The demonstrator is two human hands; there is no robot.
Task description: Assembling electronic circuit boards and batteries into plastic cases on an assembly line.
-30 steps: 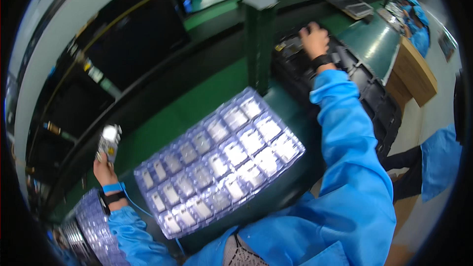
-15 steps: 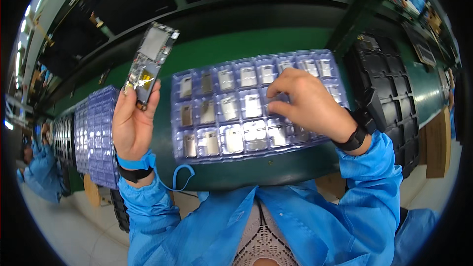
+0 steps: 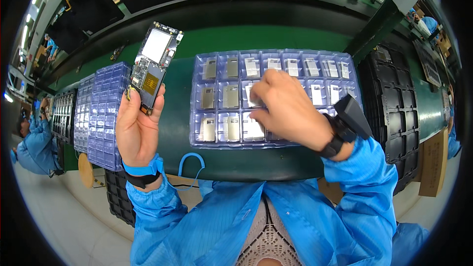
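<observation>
My left hand [image 3: 138, 135] holds a long circuit board [image 3: 152, 66] by its lower end, raised and tilted, between thumb and fingers. The board carries a silver metal square, small parts and a yellowish patch. My right hand [image 3: 286, 108] hovers over a clear purplish plastic tray [image 3: 199, 144], thumb and forefinger apart, with nothing visible between them. Silver rectangular metal plates [image 3: 230, 97] lie in the tray's pockets. The right hand hides several middle pockets. Its fingertips are near a plate [image 3: 252, 96] in the third column; whether they touch it, I cannot tell.
Stacked purplish trays [image 3: 105, 118] stand at the left, and black trays [image 3: 391, 113] at the right. A green post [image 3: 373, 25] rises behind the tray's right corner. A coiled blue cord [image 3: 192, 155] hangs from my left wrist strap. A cardboard box [image 3: 434, 167] stands far right.
My right hand has moved left across the tray, from about the fifth column to the third. The left hand still holds the circuit board up. The whole view has shifted a little.
</observation>
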